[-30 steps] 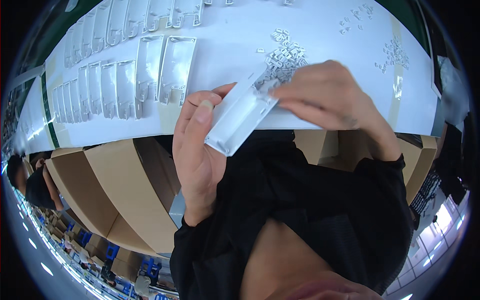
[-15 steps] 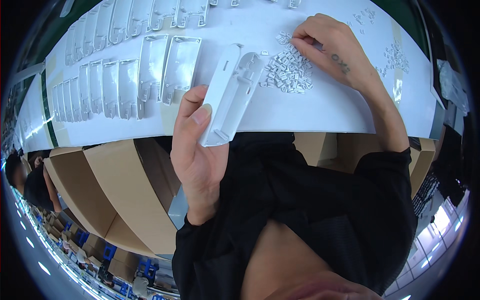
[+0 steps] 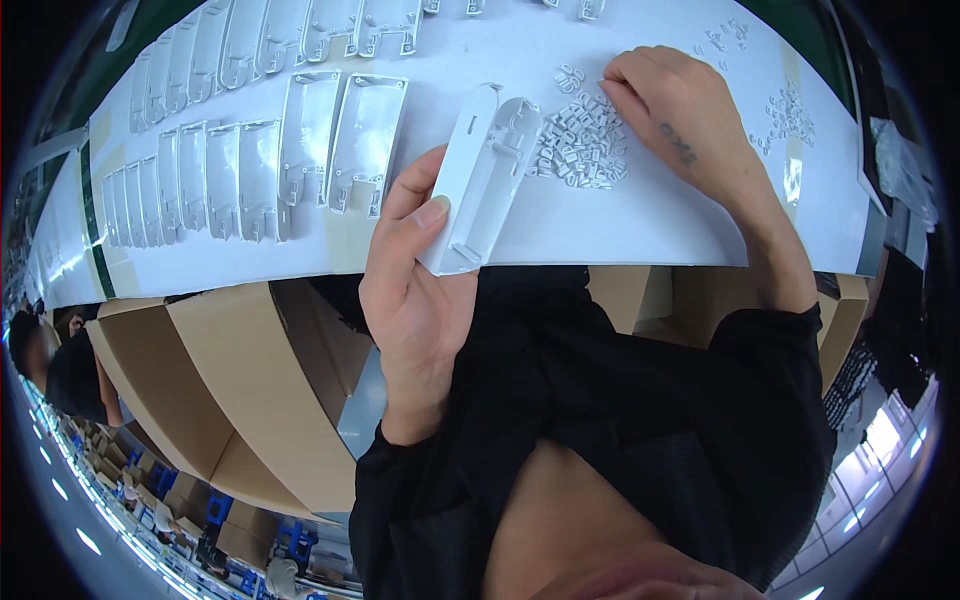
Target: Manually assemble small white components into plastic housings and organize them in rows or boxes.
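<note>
My left hand (image 3: pixel 420 260) is closed round a long white plastic housing (image 3: pixel 462 185), gripping its lower left side with the thumb on the outer face. The housing is tilted, its hollow side with ribs turned up and to the right. Beside the far right edge of a pile of small white plastic pieces (image 3: pixel 585 145) is my right hand (image 3: pixel 672 110). Its thumb and forefinger are pinched together; whatever lies between the tips is hidden.
Two rows of white housing shells (image 3: pixel 255 180) stand on the white table (image 3: pixel 620 232) at the left. More small pieces (image 3: pixel 790 115) lie scattered at the right. Open cardboard boxes (image 3: pixel 225 370) sit below the table's near edge. A person (image 3: pixel 75 365) is at the far left.
My left hand and the housing have shifted slightly right and up. My right hand has drawn back a little to the right and nearer, its fingers now closer together.
</note>
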A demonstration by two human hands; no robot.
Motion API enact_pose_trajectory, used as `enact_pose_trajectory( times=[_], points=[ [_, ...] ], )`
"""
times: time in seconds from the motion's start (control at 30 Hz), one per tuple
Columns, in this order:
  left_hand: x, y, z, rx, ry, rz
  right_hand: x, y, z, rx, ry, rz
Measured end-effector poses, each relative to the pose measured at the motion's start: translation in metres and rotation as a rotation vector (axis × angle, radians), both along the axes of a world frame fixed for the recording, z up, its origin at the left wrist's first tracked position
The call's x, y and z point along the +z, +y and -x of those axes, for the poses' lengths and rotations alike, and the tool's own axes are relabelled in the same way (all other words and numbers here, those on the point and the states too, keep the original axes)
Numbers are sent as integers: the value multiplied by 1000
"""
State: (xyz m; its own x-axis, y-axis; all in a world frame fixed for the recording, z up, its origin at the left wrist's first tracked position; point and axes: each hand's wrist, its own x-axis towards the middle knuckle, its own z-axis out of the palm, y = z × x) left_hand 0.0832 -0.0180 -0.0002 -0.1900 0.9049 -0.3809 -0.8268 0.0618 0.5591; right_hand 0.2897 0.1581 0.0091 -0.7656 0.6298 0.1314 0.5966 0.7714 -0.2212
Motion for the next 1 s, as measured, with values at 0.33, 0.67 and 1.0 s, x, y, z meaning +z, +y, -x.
enact_pose_trajectory(
  times=[0.33,0.67,1.0],
  points=[
    [1,5,-17,50,40,27,2,-11,-7,-165,-75,49],
    [12,20,-38,20,118,-56,42,-55,39,-475,871,1200],
    [10,23,-40,-26,132,-116,29,-62,37,-310,1081,1271]
  ],
)
